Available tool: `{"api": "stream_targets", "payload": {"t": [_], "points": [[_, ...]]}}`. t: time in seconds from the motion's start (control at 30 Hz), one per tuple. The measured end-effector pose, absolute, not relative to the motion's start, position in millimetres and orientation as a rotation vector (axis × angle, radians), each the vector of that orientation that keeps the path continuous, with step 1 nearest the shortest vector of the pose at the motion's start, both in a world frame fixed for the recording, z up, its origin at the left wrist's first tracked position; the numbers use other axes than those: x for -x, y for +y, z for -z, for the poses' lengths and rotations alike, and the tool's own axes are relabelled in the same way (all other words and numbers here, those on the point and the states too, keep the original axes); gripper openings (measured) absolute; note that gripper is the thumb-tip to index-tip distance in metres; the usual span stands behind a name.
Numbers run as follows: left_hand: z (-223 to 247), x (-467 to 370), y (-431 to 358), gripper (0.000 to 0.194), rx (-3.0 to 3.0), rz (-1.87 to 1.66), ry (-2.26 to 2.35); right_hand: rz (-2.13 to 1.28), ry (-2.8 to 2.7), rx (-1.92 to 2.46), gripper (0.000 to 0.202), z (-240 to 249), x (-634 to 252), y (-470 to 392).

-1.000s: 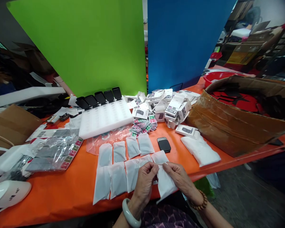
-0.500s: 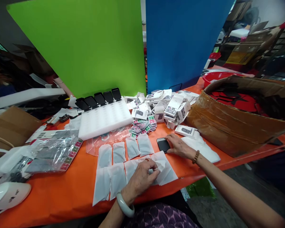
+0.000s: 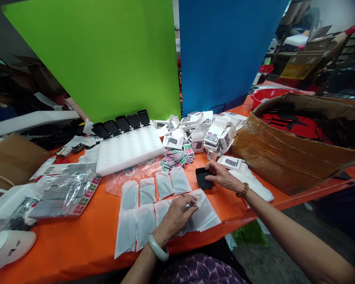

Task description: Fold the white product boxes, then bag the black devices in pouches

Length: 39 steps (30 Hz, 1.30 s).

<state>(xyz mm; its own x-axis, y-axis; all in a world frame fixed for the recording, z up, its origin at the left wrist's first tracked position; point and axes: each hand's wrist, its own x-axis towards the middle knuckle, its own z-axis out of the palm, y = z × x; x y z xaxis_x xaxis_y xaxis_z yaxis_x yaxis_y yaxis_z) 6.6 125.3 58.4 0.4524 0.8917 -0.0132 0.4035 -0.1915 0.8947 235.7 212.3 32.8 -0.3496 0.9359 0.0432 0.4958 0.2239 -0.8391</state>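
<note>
My left hand (image 3: 179, 215) pinches the edge of a thin white sleeve (image 3: 205, 213) at the near edge of the orange table. My right hand (image 3: 220, 175) has its fingertips closed on a flat black device (image 3: 203, 178), which lies on the table to the right of the sleeves. Several filled white sleeves lie in two rows, the upper one (image 3: 148, 191) and the lower one (image 3: 127, 230). Behind them sit a heap of cards (image 3: 177, 157) and a pile of small white boxes (image 3: 215, 132).
A white foam tray (image 3: 130, 150) has several black devices (image 3: 122, 123) along its back edge. On the right stands a large cardboard box (image 3: 272, 157) with red and black pieces. At left are a plastic-wrapped pack (image 3: 65, 189) and a white appliance (image 3: 10, 246).
My right fingers have closed more on the black device, which now looks thicker or parted. My left hand has shifted slightly, and the loose sleeve under it lies flatter.
</note>
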Motion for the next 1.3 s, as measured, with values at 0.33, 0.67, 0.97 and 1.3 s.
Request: {"api": "stream_targets", "payload": {"t": [0.33,0.67,0.97,1.3], "points": [[-74,-10,119,0.008,-1.688,-0.723,1.156,-1.341,-1.301,0.807,0.033,-68,-194,154],[-52,-19,103,0.015,-1.190,-0.893,1.114,-1.664,-1.506,0.865,0.032,-63,-210,138],[-67,-28,99,0.027,-1.065,-1.123,1.084,-0.996,-1.621,1.016,0.023,-64,-213,106],[-74,-29,92,0.016,-1.355,-1.159,1.081,-0.753,-1.709,1.152,0.008,-72,-199,87]]}}
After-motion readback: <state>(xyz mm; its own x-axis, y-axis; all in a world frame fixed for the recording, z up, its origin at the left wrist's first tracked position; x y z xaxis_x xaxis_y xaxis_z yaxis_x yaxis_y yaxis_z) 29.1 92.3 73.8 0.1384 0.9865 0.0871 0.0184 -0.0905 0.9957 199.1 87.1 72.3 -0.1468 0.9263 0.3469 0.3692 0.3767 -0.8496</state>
